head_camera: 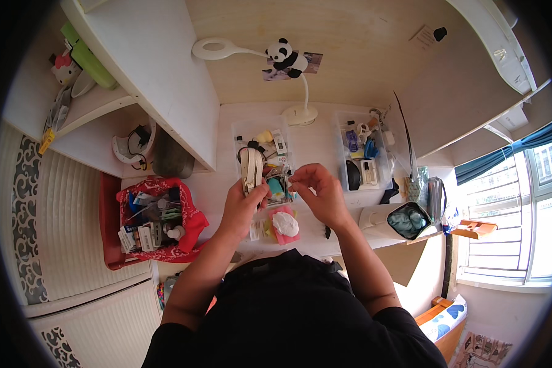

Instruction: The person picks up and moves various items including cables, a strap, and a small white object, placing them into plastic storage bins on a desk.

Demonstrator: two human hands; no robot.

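Note:
My left hand (244,202) grips a folded cream-coloured strap (251,169), held upright over the left clear plastic bin (236,133). My right hand (321,191) is raised just right of that bin, thumb and forefinger nearly together; whether something small is pinched between them cannot be told. Small items fill the bin, among them a teal object (276,187) and a white box (279,141). Nearer to me, a crumpled white thing (285,224) lies on a pink pad (290,238). A second clear bin (388,177) stands to the right, holding a black rounded case (352,175) and a blue clip-like item (371,148).
A white desk lamp (300,115) with a plush panda (285,57) stands at the back. At left, a red basket (112,221) lined with a red bandana cloth (194,230) holds bottles and boxes. An open white container (377,220) lies on its side at right. Shelf partitions rise on both sides.

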